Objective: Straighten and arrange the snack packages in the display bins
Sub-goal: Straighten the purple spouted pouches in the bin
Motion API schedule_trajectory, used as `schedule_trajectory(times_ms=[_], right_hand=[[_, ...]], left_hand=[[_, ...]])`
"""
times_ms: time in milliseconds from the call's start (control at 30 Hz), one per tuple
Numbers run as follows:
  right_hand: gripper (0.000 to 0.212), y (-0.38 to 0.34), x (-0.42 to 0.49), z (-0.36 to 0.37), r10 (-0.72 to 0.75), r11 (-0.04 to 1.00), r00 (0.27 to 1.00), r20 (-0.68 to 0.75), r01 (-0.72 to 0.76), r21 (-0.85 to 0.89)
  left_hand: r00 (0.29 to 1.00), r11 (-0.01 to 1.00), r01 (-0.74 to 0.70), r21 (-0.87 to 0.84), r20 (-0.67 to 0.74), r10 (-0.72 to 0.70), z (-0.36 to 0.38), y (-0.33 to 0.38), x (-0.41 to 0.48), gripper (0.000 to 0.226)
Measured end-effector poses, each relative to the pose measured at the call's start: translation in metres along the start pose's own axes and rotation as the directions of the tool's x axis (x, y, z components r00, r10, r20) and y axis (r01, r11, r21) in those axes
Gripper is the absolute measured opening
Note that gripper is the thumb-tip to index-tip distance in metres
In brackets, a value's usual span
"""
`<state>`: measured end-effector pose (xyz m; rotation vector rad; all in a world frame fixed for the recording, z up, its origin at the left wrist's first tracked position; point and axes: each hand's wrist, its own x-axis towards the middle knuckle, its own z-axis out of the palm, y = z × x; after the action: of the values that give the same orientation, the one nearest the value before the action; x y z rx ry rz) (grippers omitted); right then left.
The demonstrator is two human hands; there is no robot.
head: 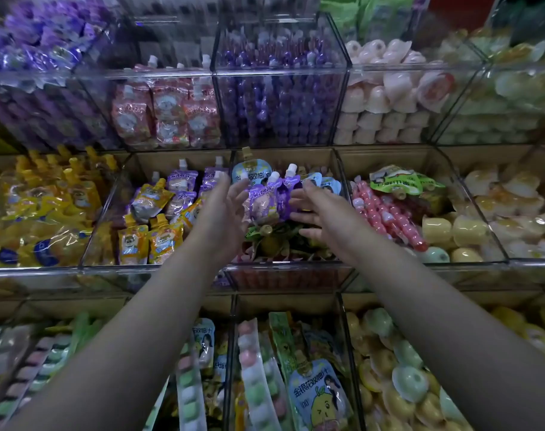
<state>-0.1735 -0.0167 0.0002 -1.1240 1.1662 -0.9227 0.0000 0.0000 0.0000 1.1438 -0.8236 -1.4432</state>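
Reaching into the middle bin (283, 265) of the centre row, I have my left hand (224, 209) and my right hand (316, 213) on either side of a small bunch of purple pouches (266, 200). Both hands are spread, fingers fairly straight, palms facing each other. The fingertips of each seem to touch the outer pouches, though the left one is blurred and I cannot tell how firmly it presses. Nothing is pinched.

The pouches stand roughly upright, white caps up, towards the back of the bin, above a loose heap of green and brown packets (280, 241). Just behind them are light blue pouches (251, 172).

The step, as I judge it, is squaring this bunch. I should bring both palms in evenly so the pouches meet face to face, then set them down with caps level and labels forward. Pressing from one side alone would likely tip them into the heap. The foil looks slippery, so a flat, gentle squeeze suits better than grabbing at the caps.

Similar purple pouches stand in the left bin (140, 266), mixed with yellow pouches (165, 237), so these may belong there. To the right lie pink bead strips (386, 216) beneath a green pouch (398, 180).
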Motion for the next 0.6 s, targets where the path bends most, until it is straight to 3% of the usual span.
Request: schedule_trajectory(times_ms=[300,400,533,600], right_hand=[[0.05,0.003,0.015,0.01,0.016,0.992,1.0,-0.02,-0.018,-0.124],[0.033,0.006,0.017,0.014,-0.018,0.989,0.998,-0.052,0.01,-0.147],[0.025,0.01,0.023,0.016,-0.078,0.985,0.989,-0.128,0.057,-0.16],[0.018,0.012,0.025,0.019,-0.097,0.988,0.984,-0.148,0.077,-0.133]], left_hand=[[0.993,0.995,0.097,0.021,0.068,-0.099,-0.007,-0.001,0.005,0.063],[0.992,0.992,0.118,-0.035,0.051,-0.116,-0.013,-0.004,0.01,0.059],[0.995,0.995,0.096,-0.006,0.007,-0.096,-0.019,-0.006,0.012,0.023],[0.997,0.997,0.082,0.012,-0.006,-0.082,-0.023,-0.007,0.014,0.018]])
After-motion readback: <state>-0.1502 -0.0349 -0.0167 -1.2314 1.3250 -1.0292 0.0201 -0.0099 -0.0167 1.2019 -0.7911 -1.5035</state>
